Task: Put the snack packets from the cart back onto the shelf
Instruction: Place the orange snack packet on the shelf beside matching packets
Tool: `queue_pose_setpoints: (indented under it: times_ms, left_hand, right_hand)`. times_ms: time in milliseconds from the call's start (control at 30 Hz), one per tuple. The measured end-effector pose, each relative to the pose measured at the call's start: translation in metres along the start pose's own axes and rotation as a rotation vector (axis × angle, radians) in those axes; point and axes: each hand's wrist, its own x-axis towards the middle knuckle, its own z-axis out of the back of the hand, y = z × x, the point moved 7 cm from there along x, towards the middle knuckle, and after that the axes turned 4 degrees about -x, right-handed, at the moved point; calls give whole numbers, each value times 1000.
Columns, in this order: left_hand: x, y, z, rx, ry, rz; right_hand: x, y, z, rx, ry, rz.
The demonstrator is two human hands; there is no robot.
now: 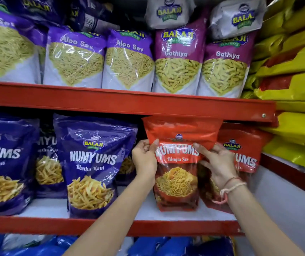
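Left hand (144,159), right hand (217,163) — gripping red packet (177,182) upright on shelf (111,226).

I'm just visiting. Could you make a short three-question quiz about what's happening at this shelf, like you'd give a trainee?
1. True or false: both hands hold the red packet.
2. Which packets stand directly left of it? A) purple B) yellow C) grey
3. Fill in: the red packet's bottom rests on the ____ shelf.

Key:
1. True: the left hand and right hand grip its sides.
2. A: the purple packet.
3. Lower; a second red packet stands to its right.
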Motion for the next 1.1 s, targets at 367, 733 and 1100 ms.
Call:
queue_pose_setpoints:
  times_ms: [367, 733, 1100]
  left_hand:
    - [23, 29, 0, -3, -21, 26]
    - [-27, 82, 41, 237, 219, 335]
    - [-69, 54, 57, 280, 361, 323]
  right_hand:
    - [22, -44, -11, 23, -44, -36]
    - [-39, -115, 2, -260, 114, -279]
    - [-76, -102, 18, -400, 102, -262]
